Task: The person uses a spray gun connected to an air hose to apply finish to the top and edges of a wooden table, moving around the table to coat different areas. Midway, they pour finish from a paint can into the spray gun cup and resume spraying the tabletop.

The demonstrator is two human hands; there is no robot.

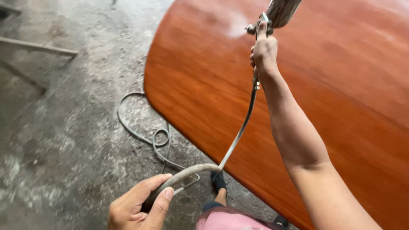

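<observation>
My right hand (264, 53) grips a metal spray gun (277, 15) held over a large reddish-brown wooden tabletop (341, 106). A pale mist comes off the gun's nozzle toward the wood at the upper middle. A grey air hose (240, 130) runs down from the gun's handle, off the tabletop's edge, to my left hand (138, 206) at the bottom. My left hand is closed around the hose and holds it clear of the glossy surface.
The hose trails on in loops (142, 127) across the stained concrete floor (64, 140) at left. A metal frame (38, 49) lies at the upper left. My legs, in pink cloth (230, 221), stand by the tabletop's rounded edge.
</observation>
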